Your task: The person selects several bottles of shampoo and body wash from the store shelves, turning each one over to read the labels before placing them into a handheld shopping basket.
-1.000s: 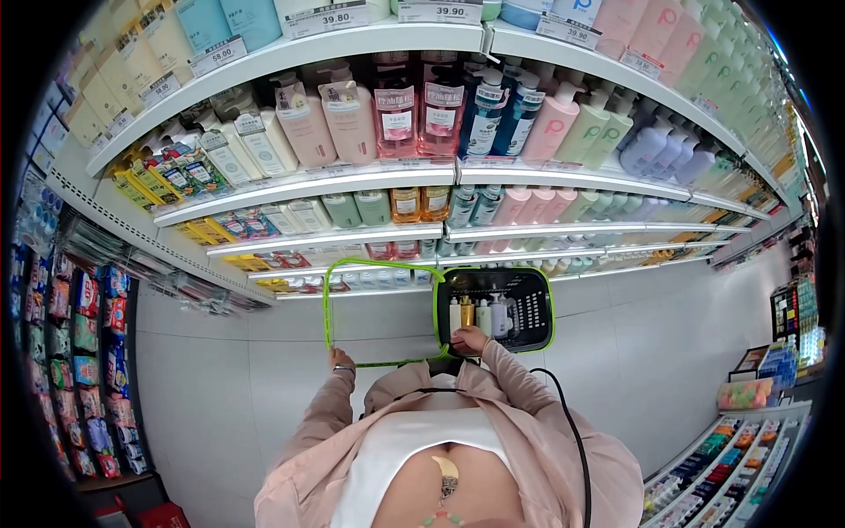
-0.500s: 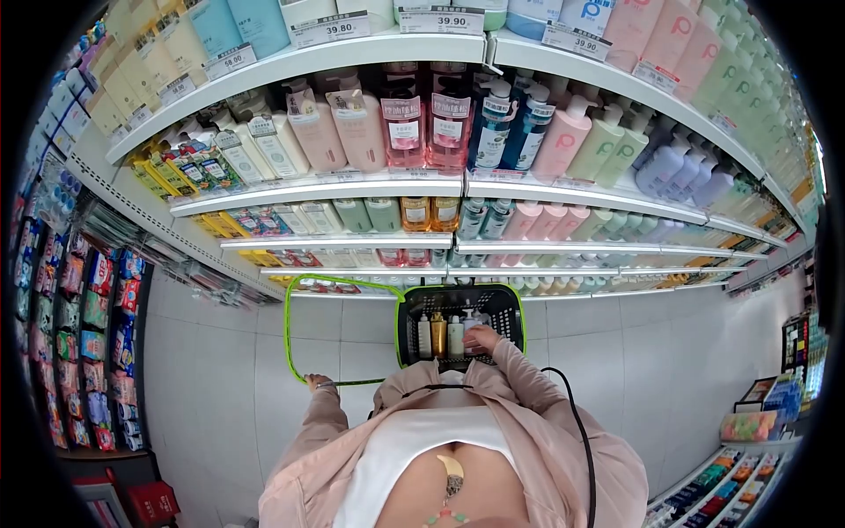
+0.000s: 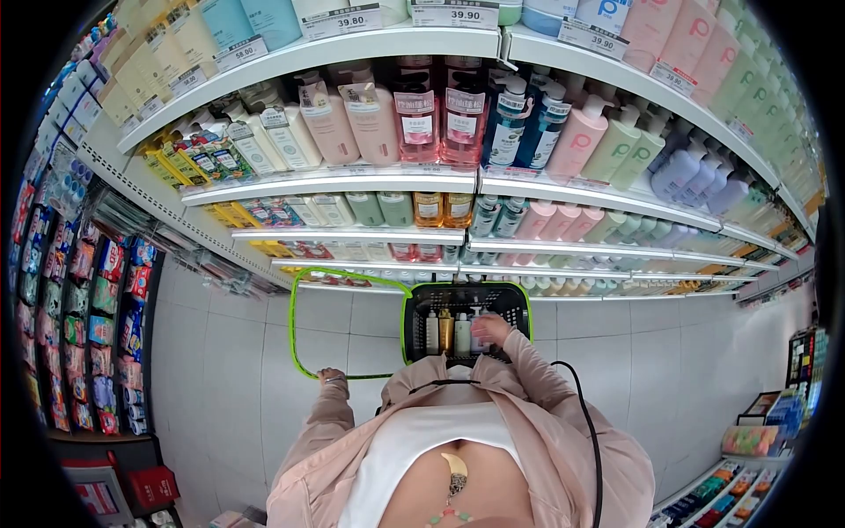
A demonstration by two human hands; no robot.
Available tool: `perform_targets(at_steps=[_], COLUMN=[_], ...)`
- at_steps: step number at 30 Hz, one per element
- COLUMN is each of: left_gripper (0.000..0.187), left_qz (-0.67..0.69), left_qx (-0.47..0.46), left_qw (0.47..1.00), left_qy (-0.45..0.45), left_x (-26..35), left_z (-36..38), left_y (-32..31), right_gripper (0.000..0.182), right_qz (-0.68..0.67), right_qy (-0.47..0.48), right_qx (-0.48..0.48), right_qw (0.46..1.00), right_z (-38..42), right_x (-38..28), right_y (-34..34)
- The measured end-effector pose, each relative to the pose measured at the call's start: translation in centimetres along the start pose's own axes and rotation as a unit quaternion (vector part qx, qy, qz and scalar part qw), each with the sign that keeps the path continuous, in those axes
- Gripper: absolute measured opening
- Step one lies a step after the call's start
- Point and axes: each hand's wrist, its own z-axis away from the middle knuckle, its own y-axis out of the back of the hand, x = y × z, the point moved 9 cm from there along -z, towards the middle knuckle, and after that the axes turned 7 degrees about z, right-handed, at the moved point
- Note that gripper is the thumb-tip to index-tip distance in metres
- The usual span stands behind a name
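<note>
A black basket (image 3: 515,299) with a green rim is in front of me, close to the shelves. Several bottles stand in a row inside it, among them a gold bottle (image 3: 446,333) and a pale green bottle (image 3: 463,331). My right hand (image 3: 493,329) is in the basket at the purple pump bottle (image 3: 477,344), its fingers blurred beside the bottle's top. The green handle (image 3: 294,321) is swung out to the left of the basket. My left hand (image 3: 333,376) is closed on its lower edge.
Shelves (image 3: 326,183) packed with bottles curve across the front. Packets hang on a rack (image 3: 92,326) at the left. Tiled floor (image 3: 220,352) lies around the basket. A black cable (image 3: 588,405) runs by my right arm. More goods (image 3: 713,497) stand at the lower right.
The whole view has shifted slightly, so the shelves and basket appear a little further right. My right hand is still at the purple bottle, and my left hand still holds the handle.
</note>
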Motion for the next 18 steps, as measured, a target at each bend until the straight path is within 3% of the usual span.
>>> perform_targets(at_steps=[4,9,12,13,16,18], left_gripper=[0.045,0.05,0.05,0.05,0.049,0.046], left_qz=[0.041,0.022,0.013,0.011,0.015,0.055], left_qx=[-0.02,-0.031,-0.147,-0.184,-0.286,-0.303], left_qw=[0.999,0.999,0.985,0.977,0.945,0.927], left_qy=[-0.021,-0.031,-0.088,-0.106,-0.16,-0.213], left_x=[4.3,4.3,4.1,4.0,4.9,7.4], left_z=[1.8,2.1,2.9,3.3,4.5,4.9], left_y=[1.0,0.4,-1.9,-2.4,-3.3,-2.8], right_gripper=[0.029,0.027,0.027,0.028,0.028,0.021], right_qz=[-0.022,-0.04,-0.057,-0.064,0.045,0.071], right_qy=[0.018,0.032,0.07,0.101,0.191,0.375], right_qx=[0.009,-0.004,-0.028,-0.035,0.061,0.094], right_qw=[1.0,0.999,0.995,0.992,0.979,0.92], right_z=[0.8,1.6,1.6,1.7,5.6,9.8], right_x=[-1.5,-1.5,-3.3,-5.0,-15.2,-25.2], right_y=[0.3,0.8,1.5,2.0,3.5,3.8])
